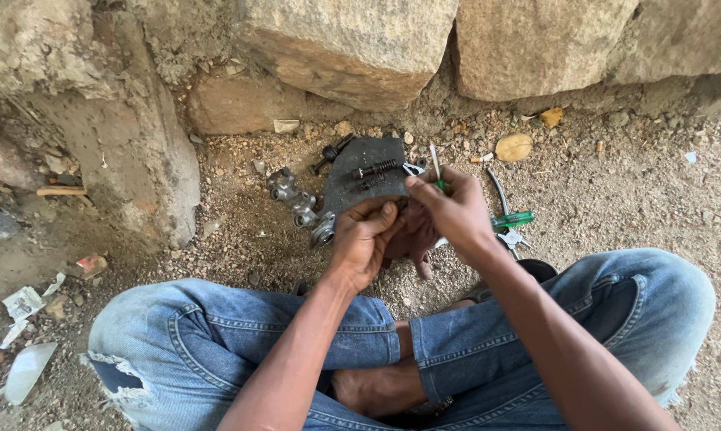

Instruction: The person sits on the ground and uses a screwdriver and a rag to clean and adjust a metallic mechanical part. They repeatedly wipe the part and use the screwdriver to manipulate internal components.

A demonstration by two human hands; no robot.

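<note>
Left hand [364,239] grips a small dark part; right hand [455,209] pinches a thin green-handled tool [435,169] at it, likely mid-disassembly; next needs steady prying.

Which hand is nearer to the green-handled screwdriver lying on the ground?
Right. The right hand is just left of the green-handled screwdriver, almost beside its handle; the left hand lies farther left, beyond the right hand.

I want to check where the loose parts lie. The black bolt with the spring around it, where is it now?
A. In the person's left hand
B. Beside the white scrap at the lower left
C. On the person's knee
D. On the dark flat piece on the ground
D: the black bolt with the spring lies on the dark flat piece, just beyond the left hand and right hand.
</note>
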